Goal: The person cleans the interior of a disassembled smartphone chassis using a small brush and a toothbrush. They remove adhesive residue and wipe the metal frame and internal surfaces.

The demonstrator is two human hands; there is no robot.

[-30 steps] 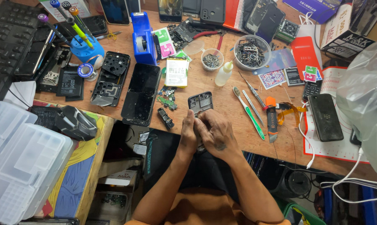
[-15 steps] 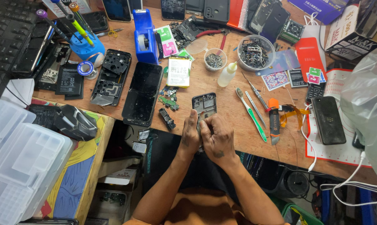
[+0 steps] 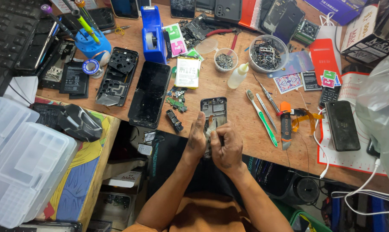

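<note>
Change: both hands have edged up onto the phone frame [image 3: 213, 112].
Left hand [image 3: 197, 138]: fingers straight, steadying the frame.
Right hand [image 3: 227, 148]: curled, pinching its lower edge.
Tabletop [image 3: 246, 129]: cluttered wood.

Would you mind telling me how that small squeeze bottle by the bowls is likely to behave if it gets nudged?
The squeeze bottle stands upright and tapers to a narrow nozzle, so it would probably tip easily. Its rounded body suggests it may then roll across the desk. It looks like soft, translucent plastic, so likely light and unlikely to break.
</note>
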